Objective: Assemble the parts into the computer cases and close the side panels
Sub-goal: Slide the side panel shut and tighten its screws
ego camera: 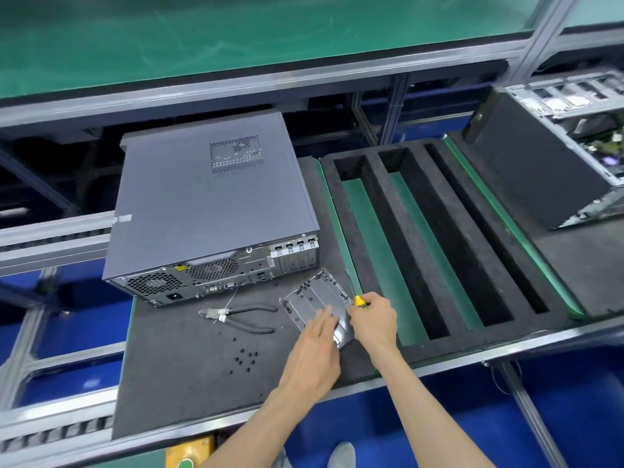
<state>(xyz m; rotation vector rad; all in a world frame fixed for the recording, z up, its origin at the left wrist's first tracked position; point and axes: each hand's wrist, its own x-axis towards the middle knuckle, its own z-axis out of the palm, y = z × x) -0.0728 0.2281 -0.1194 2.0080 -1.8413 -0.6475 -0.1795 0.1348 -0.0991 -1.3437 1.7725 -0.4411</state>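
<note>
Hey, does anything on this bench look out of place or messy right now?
Yes: small black screws lie scattered loose on the dark mat near the pliers, uncontained, so they could roll off. The closed computer case also sits skewed to the bench edge.

We see a grey case (209, 204) lying on its side, side panel closed, rear ports facing us. Just beside it lies a flat silver bracket (314, 302), screws (244, 358) loose nearby. A second case (557, 146) sits open far right.
</note>
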